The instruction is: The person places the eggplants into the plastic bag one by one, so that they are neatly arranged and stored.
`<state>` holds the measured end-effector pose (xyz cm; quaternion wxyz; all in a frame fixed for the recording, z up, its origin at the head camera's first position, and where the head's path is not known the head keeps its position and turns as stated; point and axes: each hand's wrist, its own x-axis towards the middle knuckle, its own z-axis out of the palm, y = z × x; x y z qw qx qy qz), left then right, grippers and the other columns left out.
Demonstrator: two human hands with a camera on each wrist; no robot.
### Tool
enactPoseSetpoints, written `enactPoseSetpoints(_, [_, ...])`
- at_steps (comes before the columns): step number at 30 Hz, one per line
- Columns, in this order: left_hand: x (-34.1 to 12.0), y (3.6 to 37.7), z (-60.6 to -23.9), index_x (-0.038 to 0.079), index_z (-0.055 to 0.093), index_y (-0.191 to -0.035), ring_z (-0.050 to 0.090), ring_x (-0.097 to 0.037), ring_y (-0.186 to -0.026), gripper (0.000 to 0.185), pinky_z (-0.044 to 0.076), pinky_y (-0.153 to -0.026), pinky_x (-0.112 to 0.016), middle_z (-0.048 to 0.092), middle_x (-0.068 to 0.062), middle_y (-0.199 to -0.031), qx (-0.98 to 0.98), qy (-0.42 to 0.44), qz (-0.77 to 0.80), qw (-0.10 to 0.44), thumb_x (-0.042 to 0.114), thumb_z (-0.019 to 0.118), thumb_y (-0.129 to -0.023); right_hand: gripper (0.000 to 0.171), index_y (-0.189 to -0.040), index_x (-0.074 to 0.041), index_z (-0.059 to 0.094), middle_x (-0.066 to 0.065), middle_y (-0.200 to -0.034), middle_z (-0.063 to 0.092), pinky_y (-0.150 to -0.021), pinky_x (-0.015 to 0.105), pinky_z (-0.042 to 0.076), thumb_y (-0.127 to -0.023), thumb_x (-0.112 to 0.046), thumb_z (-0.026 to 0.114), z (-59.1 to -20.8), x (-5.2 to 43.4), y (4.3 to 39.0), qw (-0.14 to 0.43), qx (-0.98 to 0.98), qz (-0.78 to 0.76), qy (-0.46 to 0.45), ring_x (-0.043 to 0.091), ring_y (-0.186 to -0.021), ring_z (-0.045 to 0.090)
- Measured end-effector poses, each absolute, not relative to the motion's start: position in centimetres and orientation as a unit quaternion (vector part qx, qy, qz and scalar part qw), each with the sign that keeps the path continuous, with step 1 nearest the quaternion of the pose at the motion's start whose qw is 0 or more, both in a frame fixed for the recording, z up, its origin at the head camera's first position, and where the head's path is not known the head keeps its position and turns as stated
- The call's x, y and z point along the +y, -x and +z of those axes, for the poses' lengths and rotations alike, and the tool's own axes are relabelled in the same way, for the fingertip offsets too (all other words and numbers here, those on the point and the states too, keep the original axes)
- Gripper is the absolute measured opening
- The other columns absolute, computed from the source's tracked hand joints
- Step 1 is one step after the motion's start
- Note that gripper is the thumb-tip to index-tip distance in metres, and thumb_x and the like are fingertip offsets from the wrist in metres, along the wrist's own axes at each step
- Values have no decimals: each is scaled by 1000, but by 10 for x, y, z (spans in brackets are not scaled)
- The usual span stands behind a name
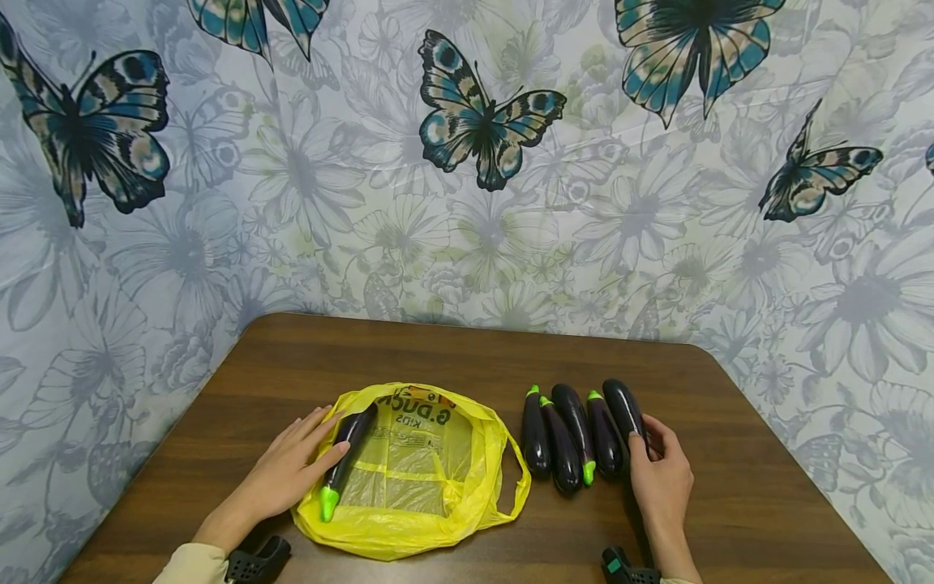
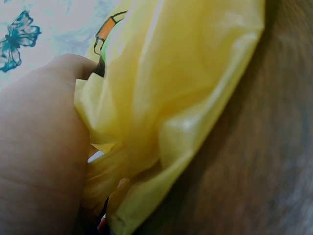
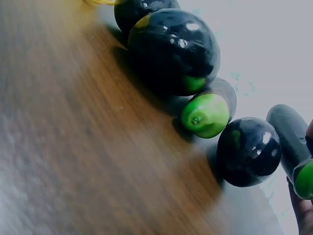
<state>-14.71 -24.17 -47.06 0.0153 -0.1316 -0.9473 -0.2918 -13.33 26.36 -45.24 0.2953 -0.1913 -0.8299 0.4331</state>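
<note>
A yellow plastic bag (image 1: 423, 478) lies flat on the brown wooden table (image 1: 292, 357). One dark eggplant (image 1: 346, 454) with a green stem lies along the bag's left edge. My left hand (image 1: 288, 466) rests against it with fairly straight fingers, the thumb touching its side. In the left wrist view the palm (image 2: 39, 147) presses against the bag (image 2: 171, 98). To the right of the bag, several eggplants (image 1: 565, 442) lie side by side. My right hand (image 1: 660, 478) curls round the near end of the rightmost eggplant (image 1: 623, 405), which also shows in the right wrist view (image 3: 291, 132).
A wall cloth printed with butterflies (image 1: 481, 122) hangs behind the table. The table's far corners are rounded. Black wrist mounts (image 1: 259, 560) show at the bottom edge. Bare wood (image 3: 73, 147) stretches in front of the eggplant row.
</note>
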Motion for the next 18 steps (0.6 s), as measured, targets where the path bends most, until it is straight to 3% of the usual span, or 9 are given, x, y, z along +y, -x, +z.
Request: enactPoseSetpoints(18, [-241, 147, -469, 11, 42, -159, 22, -47, -154, 70, 15, -120, -72, 29, -22, -166, -947, 132, -293, 14, 57, 46, -106, 35, -134, -8, 67, 19, -126, 70, -73, -4, 39, -101, -18, 63, -454, 262, 134, 312, -829, 435, 161, -21, -83, 50])
